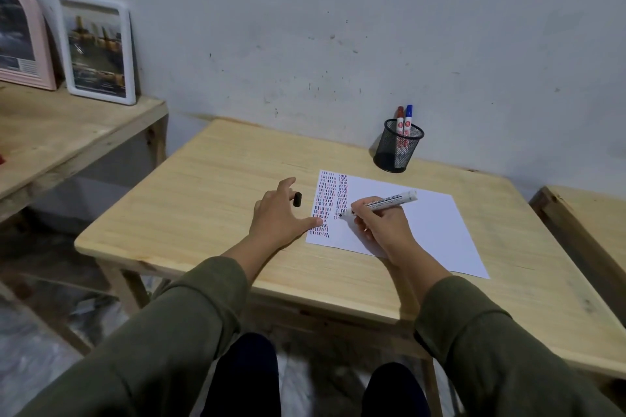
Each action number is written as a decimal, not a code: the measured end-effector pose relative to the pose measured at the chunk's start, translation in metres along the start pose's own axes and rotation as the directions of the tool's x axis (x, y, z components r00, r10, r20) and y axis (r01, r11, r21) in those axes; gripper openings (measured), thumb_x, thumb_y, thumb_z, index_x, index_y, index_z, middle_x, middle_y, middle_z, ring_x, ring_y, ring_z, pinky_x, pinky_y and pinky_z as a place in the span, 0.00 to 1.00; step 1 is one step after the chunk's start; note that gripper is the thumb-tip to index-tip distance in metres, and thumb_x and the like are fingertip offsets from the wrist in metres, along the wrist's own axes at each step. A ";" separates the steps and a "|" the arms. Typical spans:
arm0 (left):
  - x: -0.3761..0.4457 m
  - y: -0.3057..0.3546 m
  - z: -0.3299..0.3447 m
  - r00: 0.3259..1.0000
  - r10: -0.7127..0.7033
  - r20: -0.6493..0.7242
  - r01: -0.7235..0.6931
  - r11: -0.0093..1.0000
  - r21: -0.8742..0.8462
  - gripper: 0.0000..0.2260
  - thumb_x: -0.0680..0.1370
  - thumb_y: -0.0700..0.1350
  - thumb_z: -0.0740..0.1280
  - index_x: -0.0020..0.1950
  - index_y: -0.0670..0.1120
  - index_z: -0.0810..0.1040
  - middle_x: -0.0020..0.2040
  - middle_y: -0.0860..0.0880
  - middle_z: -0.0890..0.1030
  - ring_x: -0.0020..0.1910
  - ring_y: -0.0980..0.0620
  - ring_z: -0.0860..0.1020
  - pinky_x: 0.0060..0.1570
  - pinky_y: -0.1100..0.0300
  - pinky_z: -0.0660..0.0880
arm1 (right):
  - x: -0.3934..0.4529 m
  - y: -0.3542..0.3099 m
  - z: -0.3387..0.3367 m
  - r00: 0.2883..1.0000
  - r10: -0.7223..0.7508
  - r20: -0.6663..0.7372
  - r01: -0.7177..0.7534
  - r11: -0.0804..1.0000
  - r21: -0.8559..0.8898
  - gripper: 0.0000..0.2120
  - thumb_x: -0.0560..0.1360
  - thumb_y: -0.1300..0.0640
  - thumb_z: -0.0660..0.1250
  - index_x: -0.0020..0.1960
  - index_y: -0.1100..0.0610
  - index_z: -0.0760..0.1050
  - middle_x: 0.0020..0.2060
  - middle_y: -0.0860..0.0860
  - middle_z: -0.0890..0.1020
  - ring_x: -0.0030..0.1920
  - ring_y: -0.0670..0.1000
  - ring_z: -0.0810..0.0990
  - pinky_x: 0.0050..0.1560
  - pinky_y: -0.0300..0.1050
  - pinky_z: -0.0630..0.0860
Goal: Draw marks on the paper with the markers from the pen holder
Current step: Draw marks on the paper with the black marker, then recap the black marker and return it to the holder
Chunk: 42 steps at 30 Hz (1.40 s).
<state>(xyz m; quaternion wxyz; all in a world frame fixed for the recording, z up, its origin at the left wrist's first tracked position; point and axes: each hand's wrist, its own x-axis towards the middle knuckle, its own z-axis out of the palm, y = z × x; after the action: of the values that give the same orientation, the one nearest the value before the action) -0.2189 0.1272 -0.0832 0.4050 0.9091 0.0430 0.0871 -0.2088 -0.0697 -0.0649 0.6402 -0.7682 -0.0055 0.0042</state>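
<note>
A white sheet of paper (pixel 426 227) lies on the wooden table (pixel 210 200), with two columns of short red, blue and black dashes along its left side. My right hand (pixel 379 223) grips an uncapped black marker (pixel 382 201), tip down on the paper at the second column. My left hand (pixel 281 213) rests spread on the table, thumb pressing the paper's left edge, with the black cap (pixel 297 199) between its fingers. A black mesh pen holder (pixel 399 149) stands at the back with a red marker (pixel 400 117) and a blue marker (pixel 408 117) in it.
A second wooden table (pixel 61 135) at the left carries two picture frames (pixel 98 47) leaning on the wall. Another wooden surface (pixel 592 213) starts at the right edge. A grey wall runs close behind the tables.
</note>
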 end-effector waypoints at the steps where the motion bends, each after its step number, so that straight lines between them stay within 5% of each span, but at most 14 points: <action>1: 0.000 0.000 0.000 1.000 0.002 -0.003 -0.002 1.000 -0.001 0.45 0.63 0.59 0.76 0.73 0.51 0.59 0.67 0.49 0.75 0.70 0.50 0.67 0.69 0.51 0.60 | -0.001 0.000 0.000 1.000 -0.015 0.006 0.015 1.000 0.005 0.05 0.73 0.61 0.67 0.42 0.62 0.79 0.30 0.52 0.79 0.29 0.42 0.76 0.30 0.33 0.72; 19: -0.001 0.001 0.000 1.000 0.005 -0.013 -0.005 1.000 0.013 0.41 0.64 0.59 0.75 0.72 0.51 0.62 0.65 0.51 0.76 0.69 0.51 0.67 0.68 0.53 0.60 | 0.001 0.006 0.000 0.999 -0.011 0.032 0.012 1.000 -0.007 0.04 0.73 0.62 0.68 0.42 0.63 0.79 0.35 0.55 0.81 0.38 0.48 0.81 0.42 0.39 0.78; 28: 0.001 -0.003 0.002 0.999 0.036 -0.021 -0.034 0.998 0.055 0.34 0.68 0.59 0.72 0.70 0.52 0.66 0.59 0.51 0.78 0.65 0.50 0.70 0.67 0.51 0.65 | -0.003 0.000 0.000 1.000 -0.002 0.014 0.002 1.000 -0.002 0.04 0.72 0.63 0.67 0.39 0.61 0.79 0.28 0.50 0.79 0.29 0.43 0.77 0.32 0.36 0.73; 32: 0.004 -0.005 0.002 0.997 0.043 -0.059 -0.044 0.999 -0.028 0.16 0.75 0.49 0.67 0.62 0.52 0.75 0.55 0.50 0.82 0.61 0.50 0.74 0.64 0.51 0.68 | -0.005 -0.004 0.000 1.000 0.023 -0.007 -0.022 0.987 0.158 0.03 0.74 0.64 0.67 0.42 0.61 0.78 0.24 0.47 0.79 0.25 0.41 0.76 0.27 0.32 0.73; 37: 0.008 0.005 0.002 0.988 -0.073 -0.134 0.049 0.984 -0.173 0.07 0.76 0.42 0.65 0.51 0.49 0.81 0.48 0.49 0.84 0.49 0.51 0.80 0.52 0.62 0.71 | -0.008 -0.017 -0.001 0.999 0.038 0.025 -0.043 0.968 0.247 0.02 0.75 0.65 0.66 0.44 0.62 0.77 0.26 0.51 0.78 0.26 0.44 0.75 0.27 0.34 0.70; 40: 0.015 0.023 0.001 0.955 -0.250 -0.161 0.149 0.870 -0.469 0.06 0.73 0.44 0.67 0.41 0.55 0.80 0.39 0.55 0.83 0.39 0.51 0.82 0.53 0.52 0.78 | 0.000 -0.033 -0.007 0.999 -0.024 0.048 0.014 0.981 0.193 0.03 0.75 0.63 0.66 0.46 0.61 0.79 0.34 0.56 0.80 0.31 0.50 0.77 0.31 0.40 0.72; 42: 0.019 0.043 -0.001 0.937 -0.329 -0.117 0.183 0.748 -0.638 0.04 0.73 0.45 0.69 0.44 0.53 0.82 0.40 0.54 0.84 0.37 0.49 0.81 0.50 0.49 0.80 | 0.005 -0.048 -0.011 0.996 -0.063 0.057 0.052 0.982 0.184 0.05 0.76 0.62 0.64 0.47 0.60 0.79 0.37 0.57 0.81 0.34 0.52 0.78 0.32 0.40 0.74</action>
<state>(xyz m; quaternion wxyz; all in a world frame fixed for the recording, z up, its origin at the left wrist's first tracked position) -0.1999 0.1026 -0.0481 0.6807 0.6955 0.1822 0.1407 -0.2040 -0.0716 -0.0156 0.7071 -0.7055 -0.0474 0.0104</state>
